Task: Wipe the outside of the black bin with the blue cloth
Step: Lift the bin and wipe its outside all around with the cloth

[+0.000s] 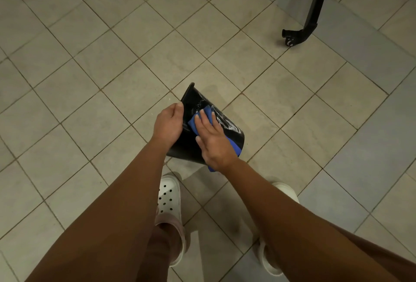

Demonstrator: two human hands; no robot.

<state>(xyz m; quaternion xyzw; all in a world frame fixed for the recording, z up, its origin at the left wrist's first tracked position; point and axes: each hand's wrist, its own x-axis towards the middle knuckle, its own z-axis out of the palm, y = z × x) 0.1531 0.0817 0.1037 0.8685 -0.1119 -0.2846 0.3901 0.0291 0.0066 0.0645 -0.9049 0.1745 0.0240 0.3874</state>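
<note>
Grips the rim of the tilted black bin with curled left hand, over the tiled floor. Presses blue cloth flat on its side with straight-fingered right hand. Seems midway, judging by wet streaks; other sides hidden.

Blue cloth lay mostly under the right hand, fingertips of the left hand were hidden behind the black bin, black stand beyond both was cropped.
</note>
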